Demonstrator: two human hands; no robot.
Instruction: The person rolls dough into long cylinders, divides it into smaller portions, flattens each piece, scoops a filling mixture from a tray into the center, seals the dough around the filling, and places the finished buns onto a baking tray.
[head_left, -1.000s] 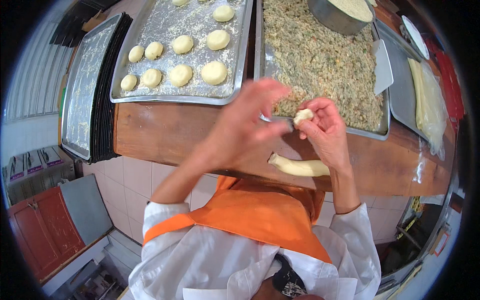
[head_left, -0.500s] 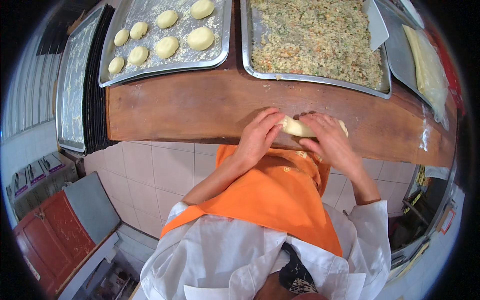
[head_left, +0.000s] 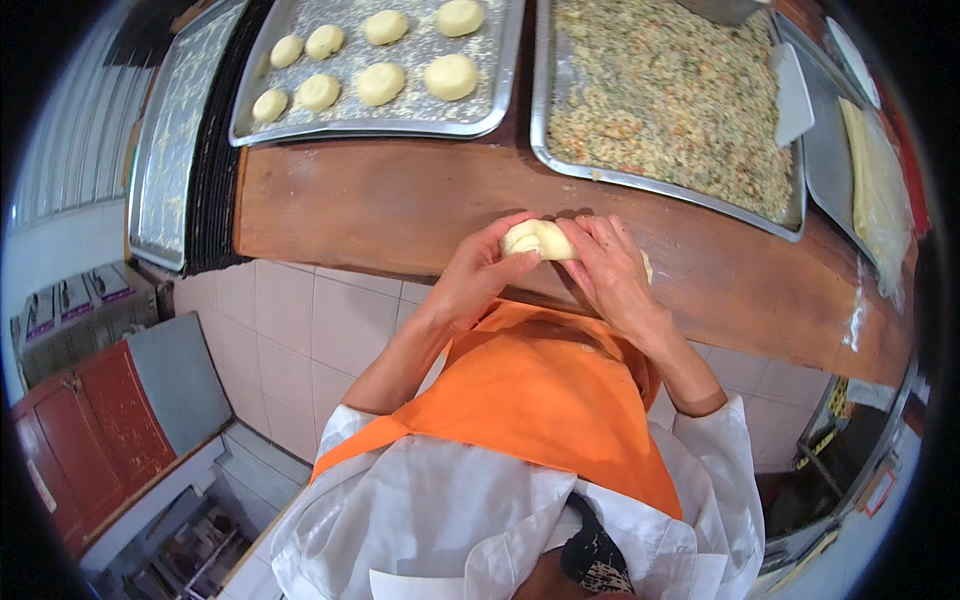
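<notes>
A pale roll of dough [head_left: 545, 238] lies across my fingers near the front edge of the wooden table. My left hand [head_left: 475, 275] is closed round its left end, thumb in front, where the dough looks curled over and rounded. Over the middle of the roll lies my right hand [head_left: 612, 268], fingers bent around it and thumb underneath on the near side. A bit of dough shows past the right hand's outer side. Beyond them, a floured metal tray [head_left: 400, 130] bears several round dough pieces [head_left: 381, 84] in two rows.
A large tray [head_left: 690, 193] of chopped filling [head_left: 670, 100] stands at the back right, with a white scraper [head_left: 792, 95] in it. Farther right lies a bagged pale dough strip [head_left: 870, 180] on another tray. Stacked dark-edged trays [head_left: 190, 130] flank the table's left end.
My head view has shifted, so the table and trays sit farther right. The dough's left end is now curled over inside my left hand; before, the roll lay straighter on the table.
</notes>
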